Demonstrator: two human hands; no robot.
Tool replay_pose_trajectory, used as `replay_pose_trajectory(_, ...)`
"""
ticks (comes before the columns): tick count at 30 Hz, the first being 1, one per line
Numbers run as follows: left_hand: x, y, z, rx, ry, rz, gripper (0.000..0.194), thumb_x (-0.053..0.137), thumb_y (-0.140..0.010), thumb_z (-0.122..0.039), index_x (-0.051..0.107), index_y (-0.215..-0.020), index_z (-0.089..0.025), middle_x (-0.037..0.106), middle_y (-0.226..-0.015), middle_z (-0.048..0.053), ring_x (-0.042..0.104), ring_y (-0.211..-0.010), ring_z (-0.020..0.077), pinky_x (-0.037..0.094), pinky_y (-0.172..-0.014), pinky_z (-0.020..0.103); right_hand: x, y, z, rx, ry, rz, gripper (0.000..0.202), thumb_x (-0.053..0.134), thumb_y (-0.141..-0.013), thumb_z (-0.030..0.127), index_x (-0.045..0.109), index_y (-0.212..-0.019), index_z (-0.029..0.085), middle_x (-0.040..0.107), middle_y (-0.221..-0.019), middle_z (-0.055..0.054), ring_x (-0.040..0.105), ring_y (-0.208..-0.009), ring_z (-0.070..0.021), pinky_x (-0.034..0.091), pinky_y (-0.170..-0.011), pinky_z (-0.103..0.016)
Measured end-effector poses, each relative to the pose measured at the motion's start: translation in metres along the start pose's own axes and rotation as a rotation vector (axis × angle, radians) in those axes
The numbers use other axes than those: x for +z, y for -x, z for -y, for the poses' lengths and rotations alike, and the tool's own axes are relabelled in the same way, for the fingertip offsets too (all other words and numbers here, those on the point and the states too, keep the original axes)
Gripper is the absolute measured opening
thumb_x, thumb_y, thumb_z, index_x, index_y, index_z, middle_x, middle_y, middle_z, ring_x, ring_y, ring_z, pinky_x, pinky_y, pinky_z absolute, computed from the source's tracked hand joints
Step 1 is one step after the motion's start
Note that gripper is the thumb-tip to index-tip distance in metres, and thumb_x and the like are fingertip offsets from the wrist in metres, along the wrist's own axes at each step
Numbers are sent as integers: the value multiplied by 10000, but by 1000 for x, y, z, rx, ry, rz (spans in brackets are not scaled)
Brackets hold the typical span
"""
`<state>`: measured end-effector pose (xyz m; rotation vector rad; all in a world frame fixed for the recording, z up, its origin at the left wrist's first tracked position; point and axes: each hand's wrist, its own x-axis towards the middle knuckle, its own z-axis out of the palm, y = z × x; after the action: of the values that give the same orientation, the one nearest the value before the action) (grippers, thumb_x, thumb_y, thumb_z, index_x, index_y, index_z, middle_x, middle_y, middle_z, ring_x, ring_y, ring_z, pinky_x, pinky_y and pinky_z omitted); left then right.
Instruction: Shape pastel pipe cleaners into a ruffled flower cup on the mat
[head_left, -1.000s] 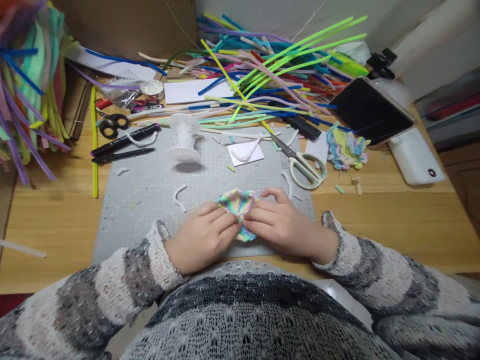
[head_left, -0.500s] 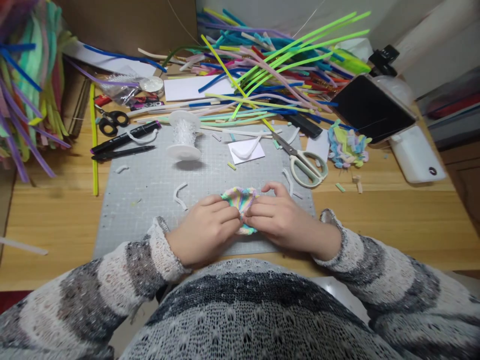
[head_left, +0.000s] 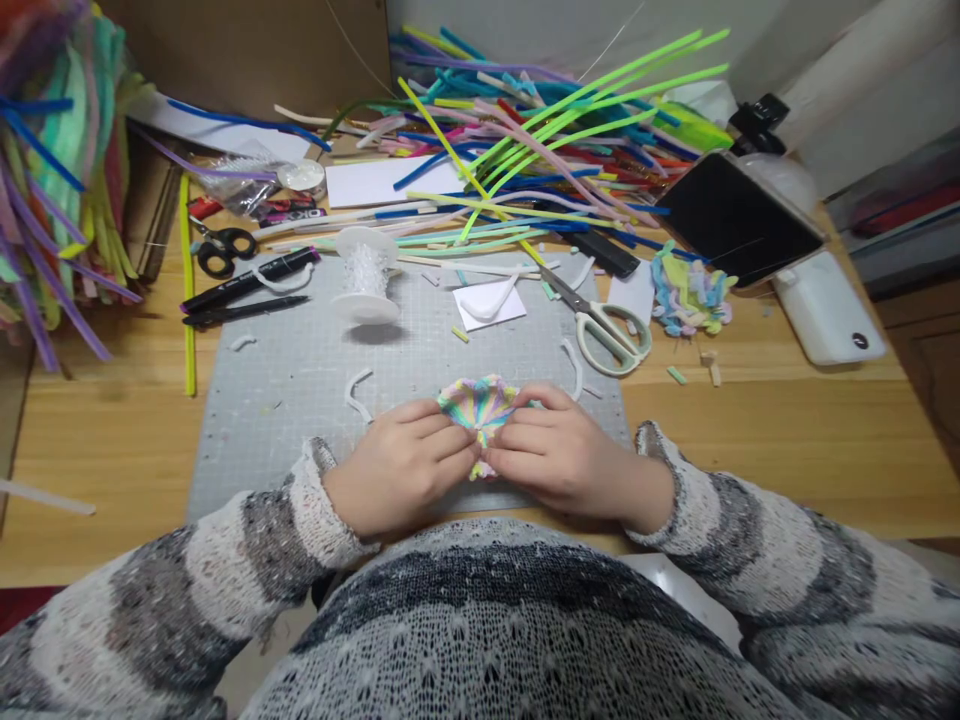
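A round, ruffled pastel piece made of pipe cleaners (head_left: 480, 400) is held between my hands, low over the near part of the grey cutting mat (head_left: 262, 440). My left hand (head_left: 409, 455) is closed on its left side. From the right, my right hand (head_left: 559, 450) grips it, with the index finger bent. Stripes of pink, yellow, blue and purple fan out from its middle. Fingers cover its sides and part of its lower half. Short white pipe cleaner pieces, one on the left (head_left: 358, 395) and one on the right (head_left: 573, 368), lie near my hands.
Beyond my hands stand a spool of clear cord (head_left: 365, 275) and light-handled scissors (head_left: 611, 335). Black scissors (head_left: 223, 248) and a black marker (head_left: 251, 280) lie left. A pipe cleaner heap (head_left: 525, 130) fills the back. A ruffled pastel piece (head_left: 691, 290) sits beside a tablet (head_left: 739, 220).
The pastel piece has been turned and spread flatter, so more of its striped face shows. Both hands still grip it, with slightly shifted fingers. The view has moved a little.
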<state>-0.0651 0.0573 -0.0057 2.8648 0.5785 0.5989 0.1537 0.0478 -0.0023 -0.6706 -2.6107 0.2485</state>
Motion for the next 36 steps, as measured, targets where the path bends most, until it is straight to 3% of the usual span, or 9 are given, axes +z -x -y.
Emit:
replay_pose_trajectory(3, -1, -2, 2, 6, -2, 16, 238, 414, -951, -149, 650, -924, -158, 695, -854, 43, 619, -813, 146, 490, -822, 326, -2, 0, -5, -13, -6, -5, 246, 452, -946, 194, 644, -792, 196, 649, -717, 22, 523, -694, -121, 344, -921, -324)
replay_pose_trajectory(8, -3, -5, 6, 71, -46, 65, 198, 453, -946, -169, 648, -955, -139, 683, -896, 41, 607, -877, 155, 465, -941, 354, -6, 3, -12, -83, -10, 106, 193, 481, -940, 221, 650, -845, 222, 673, -805, 20, 566, -805, -119, 332, -956, -354)
replay_pose_trajectory(12, 0, -4, -2, 106, -116, 19, 190, 460, -925, -113, 649, -912, -99, 664, -787, 44, 599, -735, 156, 497, -888, 382, -5, 4, -5, -4, 130, 116, 205, 479, -936, 210, 656, -838, 180, 682, -838, -24, 567, -836, -153, 362, -935, -376)
replay_pose_trajectory(19, 2, -2, -10, 26, -112, 8, 231, 393, -949, -112, 621, -957, -75, 671, -894, 111, 604, -800, 180, 514, -764, 352, 2, 8, 5, 45, 104, 33, 156, 505, -914, 160, 655, -877, 148, 695, -881, -58, 592, -897, -167, 384, -981, -398)
replay_pose_trajectory(29, -1, -1, -11, -25, -139, 66, 292, 342, -960, -143, 626, -954, -78, 664, -910, 109, 608, -826, 192, 538, -766, 341, 4, 10, 4, 67, 59, 23, 181, 504, -914, 194, 639, -1010, 120, 695, -995, -90, 610, -932, -181, 419, -1028, -427)
replay_pose_trajectory(32, 0, -2, -12, -41, -161, 56, 266, 375, -950, -156, 633, -934, -90, 661, -934, 102, 600, -881, 204, 527, -826, 358, 5, 9, 5, 75, 38, 11, 190, 508, -912, 187, 634, -1021, 97, 698, -953, -91, 612, -926, -178, 405, -1050, -422)
replay_pose_trajectory(36, 1, -5, -10, -114, -91, 62, 184, 465, -903, -181, 634, -886, -111, 652, -927, 92, 592, -908, 215, 507, -869, 386, 4, 4, 5, 93, 31, 29, 174, 485, -918, 186, 654, -928, 145, 692, -869, -40, 604, -868, -162, 392, -1056, -415)
